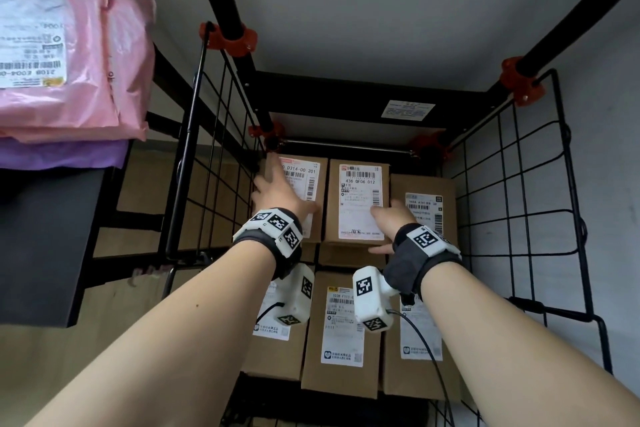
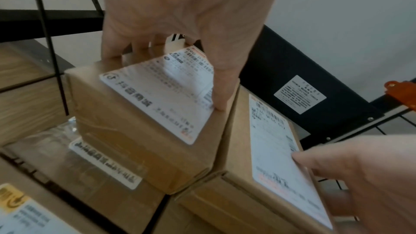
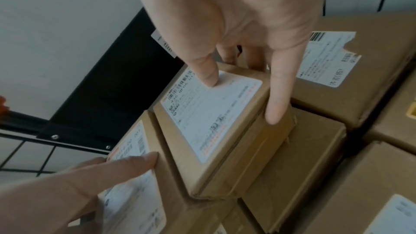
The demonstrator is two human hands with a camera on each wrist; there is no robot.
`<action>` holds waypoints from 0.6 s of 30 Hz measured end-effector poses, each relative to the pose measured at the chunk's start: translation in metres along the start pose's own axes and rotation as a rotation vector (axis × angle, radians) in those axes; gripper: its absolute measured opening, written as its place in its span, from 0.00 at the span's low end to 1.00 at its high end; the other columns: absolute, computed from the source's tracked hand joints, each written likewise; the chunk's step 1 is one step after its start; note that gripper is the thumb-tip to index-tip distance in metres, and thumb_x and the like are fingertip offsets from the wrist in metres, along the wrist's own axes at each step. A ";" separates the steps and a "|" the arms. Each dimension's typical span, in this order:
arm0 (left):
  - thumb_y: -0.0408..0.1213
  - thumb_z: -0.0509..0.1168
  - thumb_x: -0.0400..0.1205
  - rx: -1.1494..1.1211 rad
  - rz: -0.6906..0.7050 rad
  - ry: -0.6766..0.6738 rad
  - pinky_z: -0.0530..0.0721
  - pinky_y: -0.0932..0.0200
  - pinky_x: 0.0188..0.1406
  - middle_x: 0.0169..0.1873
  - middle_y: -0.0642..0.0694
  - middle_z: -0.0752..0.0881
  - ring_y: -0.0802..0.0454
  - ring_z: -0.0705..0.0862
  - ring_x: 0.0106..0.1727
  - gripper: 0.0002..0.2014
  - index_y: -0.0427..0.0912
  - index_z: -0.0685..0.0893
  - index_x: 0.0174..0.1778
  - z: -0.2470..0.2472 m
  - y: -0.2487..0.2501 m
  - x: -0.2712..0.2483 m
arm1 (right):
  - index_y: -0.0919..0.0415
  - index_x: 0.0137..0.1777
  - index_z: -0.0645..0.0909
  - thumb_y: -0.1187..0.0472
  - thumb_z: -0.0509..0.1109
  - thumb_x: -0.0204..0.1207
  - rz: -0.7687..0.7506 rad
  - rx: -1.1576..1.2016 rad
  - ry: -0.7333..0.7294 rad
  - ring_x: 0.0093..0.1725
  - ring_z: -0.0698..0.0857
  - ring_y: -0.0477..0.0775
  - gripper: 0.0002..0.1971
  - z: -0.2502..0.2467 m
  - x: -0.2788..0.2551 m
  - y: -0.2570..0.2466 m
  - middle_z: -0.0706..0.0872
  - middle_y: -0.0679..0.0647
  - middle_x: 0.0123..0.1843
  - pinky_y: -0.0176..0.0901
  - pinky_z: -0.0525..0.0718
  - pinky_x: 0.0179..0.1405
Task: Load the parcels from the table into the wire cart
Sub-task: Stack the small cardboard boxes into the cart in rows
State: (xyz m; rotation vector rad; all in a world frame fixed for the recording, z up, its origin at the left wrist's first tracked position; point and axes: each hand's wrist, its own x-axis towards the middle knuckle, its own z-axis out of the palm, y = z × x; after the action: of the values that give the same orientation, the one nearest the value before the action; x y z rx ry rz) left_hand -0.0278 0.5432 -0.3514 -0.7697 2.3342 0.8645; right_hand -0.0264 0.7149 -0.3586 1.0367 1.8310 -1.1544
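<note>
Two brown cardboard parcels with white labels sit side by side on top of other boxes at the far end of the black wire cart. My left hand grips the left parcel, fingers curled over its far edge and thumb pressed on the label's right side. In the left wrist view this hand holds the same parcel. My right hand grips the middle parcel. In the right wrist view that hand has its thumb on the label and fingers down the right side of the parcel.
A lower box lies to the right, and several boxes fill the near row. Pink mailer bags over a purple one lie on the black table at left. A shelf panel spans above the cart.
</note>
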 end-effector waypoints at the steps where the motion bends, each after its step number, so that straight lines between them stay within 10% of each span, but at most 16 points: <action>1: 0.42 0.79 0.69 -0.004 -0.002 0.000 0.71 0.34 0.71 0.76 0.36 0.60 0.33 0.63 0.77 0.59 0.57 0.40 0.83 0.000 0.000 0.000 | 0.53 0.82 0.56 0.59 0.59 0.84 0.005 0.008 -0.003 0.63 0.82 0.67 0.28 0.000 0.000 0.000 0.74 0.59 0.74 0.61 0.88 0.47; 14: 0.44 0.78 0.70 0.013 0.022 -0.012 0.73 0.35 0.69 0.75 0.35 0.61 0.33 0.64 0.76 0.58 0.57 0.39 0.83 -0.003 -0.003 0.001 | 0.59 0.78 0.62 0.59 0.60 0.82 -0.002 -0.131 0.066 0.60 0.82 0.66 0.25 0.005 0.001 -0.001 0.76 0.60 0.71 0.63 0.89 0.45; 18: 0.43 0.78 0.70 0.002 0.022 -0.031 0.74 0.35 0.69 0.75 0.36 0.61 0.33 0.65 0.75 0.57 0.58 0.40 0.83 -0.004 -0.004 0.002 | 0.61 0.73 0.68 0.56 0.61 0.80 -0.057 -0.281 0.101 0.60 0.83 0.65 0.22 0.003 0.003 0.000 0.81 0.61 0.66 0.61 0.84 0.59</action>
State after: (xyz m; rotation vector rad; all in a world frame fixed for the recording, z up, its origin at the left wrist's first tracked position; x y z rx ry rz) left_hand -0.0274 0.5368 -0.3515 -0.7259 2.3205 0.8776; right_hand -0.0276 0.7133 -0.3624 0.8992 2.0438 -0.8579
